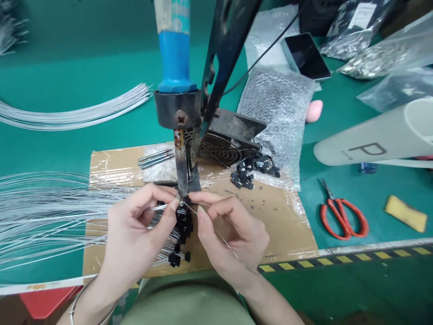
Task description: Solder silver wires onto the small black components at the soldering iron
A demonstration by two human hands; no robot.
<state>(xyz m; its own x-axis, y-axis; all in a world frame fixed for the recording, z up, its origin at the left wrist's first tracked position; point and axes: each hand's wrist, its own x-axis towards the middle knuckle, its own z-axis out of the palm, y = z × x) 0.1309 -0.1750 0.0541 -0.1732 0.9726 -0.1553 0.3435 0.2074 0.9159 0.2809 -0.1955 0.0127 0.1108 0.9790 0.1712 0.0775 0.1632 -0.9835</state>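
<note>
A soldering iron with a blue handle point(174, 61) is fixed upright in a black stand point(225, 49), its tip point(182, 178) pointing down. Just below the tip, my left hand point(135, 230) pinches a pale wire point(159, 207); whatever sits at the wire's end is too small to make out. From the right, my right hand point(233, 230) is closed on a thin strand of solder wire point(221, 237), its front end close to the iron tip. Beneath my fingers lie black connectors point(182, 228) on the ends of grey wires, partly covered by my left hand.
Cardboard point(270, 225) covers the work spot. Loose black connectors point(243, 176) lie by a black fan point(230, 140). Grey wires point(40, 203) spread left, with another bundle point(84, 113) behind. Red-handled scissors point(341, 216), a yellow sponge point(406, 213), a white tube point(368, 135) and a phone point(306, 56) are right.
</note>
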